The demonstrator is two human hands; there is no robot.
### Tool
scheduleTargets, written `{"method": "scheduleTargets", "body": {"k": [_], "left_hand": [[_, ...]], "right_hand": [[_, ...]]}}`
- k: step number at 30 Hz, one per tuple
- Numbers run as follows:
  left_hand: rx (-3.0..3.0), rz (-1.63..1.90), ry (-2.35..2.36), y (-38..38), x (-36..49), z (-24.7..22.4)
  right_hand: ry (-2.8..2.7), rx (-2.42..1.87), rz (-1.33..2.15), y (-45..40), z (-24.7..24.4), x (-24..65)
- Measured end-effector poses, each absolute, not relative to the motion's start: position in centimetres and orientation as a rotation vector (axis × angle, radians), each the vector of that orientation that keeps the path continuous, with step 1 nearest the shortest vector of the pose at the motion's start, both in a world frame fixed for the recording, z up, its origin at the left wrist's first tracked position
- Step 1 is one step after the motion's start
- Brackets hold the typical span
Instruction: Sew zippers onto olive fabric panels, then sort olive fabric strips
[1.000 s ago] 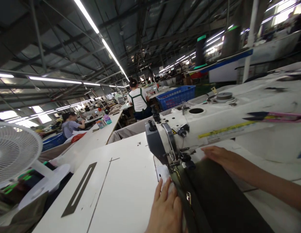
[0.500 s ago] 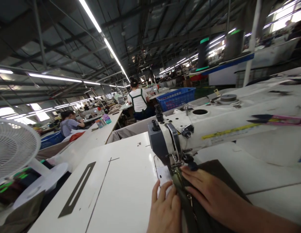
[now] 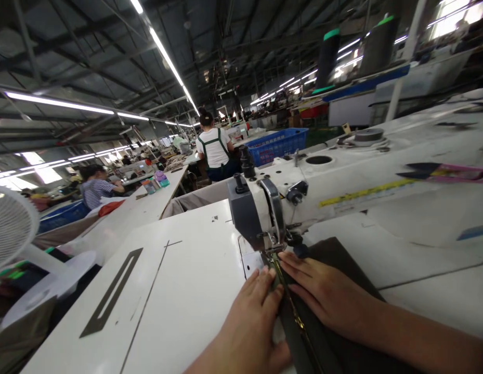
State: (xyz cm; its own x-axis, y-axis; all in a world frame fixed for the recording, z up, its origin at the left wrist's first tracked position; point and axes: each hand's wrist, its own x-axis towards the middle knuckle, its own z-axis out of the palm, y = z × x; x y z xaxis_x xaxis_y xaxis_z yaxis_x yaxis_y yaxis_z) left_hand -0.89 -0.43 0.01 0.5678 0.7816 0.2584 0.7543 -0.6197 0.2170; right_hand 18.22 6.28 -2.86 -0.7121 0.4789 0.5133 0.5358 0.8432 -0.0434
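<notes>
A dark olive fabric piece [image 3: 335, 270] with a brass-coloured zipper [image 3: 298, 318] runs under the presser foot of a white sewing machine [image 3: 342, 182]. Flat on the fabric, just right of the zipper, lies my right hand [image 3: 323, 291], its fingertips close to the needle area. My left hand [image 3: 255, 311] rests at the fabric's left edge, fingers extended towards the foot and thumb lower down. Neither hand grips anything. The needle tip is too small to make out.
A slotted dark template [image 3: 112, 293] lies on the white table [image 3: 179, 301]. At the left stands a white fan [image 3: 11, 223]. Pink-handled snips [image 3: 455, 173] lie on the machine arm. Beyond are a blue crate [image 3: 278, 145] and two seated people.
My left hand has moved forward along the fabric's edge, its fingers now nearer the presser foot. More of the zipper shows between my hands. The whole view has shifted slightly.
</notes>
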Motion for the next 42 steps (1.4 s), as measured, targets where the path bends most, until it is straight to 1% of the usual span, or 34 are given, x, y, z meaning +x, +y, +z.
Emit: {"method": "scheduleTargets", "body": {"k": [8,14,19,22,27,31,34,37,40,42], "left_hand": [[2.725,0.428,1.321,-0.3,-0.6,0.2],[2.787,0.513,1.305,0.0,-0.7,-0.6],[2.742,0.413,1.319,-0.2,-0.6,0.6],[2.726,0.401,1.321,-0.1,-0.6,1.1],[2.694,0.464,1.355,0.3,-0.6,0.4],[2.628,0.608,1.341,0.5,-0.6,-0.1],[2.650,0.683,1.321,0.8,-0.9,-1.0],[2.787,0.699,1.366,1.4,-1.3,-2.8],[3.045,0.732,1.360,1.8,-1.4,-4.8],[3.141,0.751,1.366,1.6,-1.2,-5.4]], "right_hand": [[-2.501,-0.714,-0.117,6.4,-2.5,18.3],[-2.480,-0.714,-0.138,6.3,-2.7,18.1],[-2.456,-0.727,-0.131,6.3,-2.8,18.1],[-2.445,-0.729,-0.079,6.6,-2.9,17.9],[-2.449,-0.700,0.018,6.9,-2.4,18.0],[-2.501,-0.556,0.218,6.1,-0.9,18.5],[-2.507,-0.566,0.381,5.4,-0.2,18.4],[-2.423,-0.650,0.460,4.9,-0.8,17.9],[-2.334,-0.714,0.343,4.5,-1.9,17.4],[-2.322,-0.683,0.109,4.1,-2.5,17.6]]}}
